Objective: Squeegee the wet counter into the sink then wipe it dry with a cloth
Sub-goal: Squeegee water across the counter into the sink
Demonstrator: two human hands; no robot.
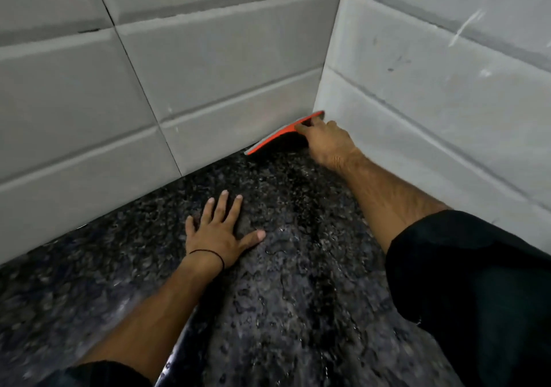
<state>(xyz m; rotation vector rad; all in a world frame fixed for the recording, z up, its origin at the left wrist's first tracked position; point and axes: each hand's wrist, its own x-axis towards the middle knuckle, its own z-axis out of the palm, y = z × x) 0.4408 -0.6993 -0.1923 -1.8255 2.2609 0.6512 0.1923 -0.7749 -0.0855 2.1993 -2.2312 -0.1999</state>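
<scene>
The right hand (pixel 326 142) is stretched far forward into the corner where two tiled walls (pixel 208 58) meet, and its fingers are closed on one squeegee (pixel 283 134). The squeegee is flat and thin, orange with a grey strip along its outer edge. Its long axis runs from the corner, just beyond the fingertips, down and to the left along the foot of the back wall. The grey edge faces that wall and its left end touches the worktop (pixel 298 297); whether the whole edge touches the worktop I cannot tell, because the picture is a little blurred there.

The left hand (pixel 222 234) holds nothing. It lies flat on the worktop, palm down, with the fingers spread wide and pointing toward the back wall, well apart from the squeegee and nearer to the person than the right hand. One thin black band (pixel 210 255) goes around its wrist.

The worktop is dark speckled stone. It looks shiny and wet, with drops and small puddles between the two arms. The walls have large pale grey rectangular tiles with bevelled edges. Both arms wear short black sleeves (pixel 477 297).
</scene>
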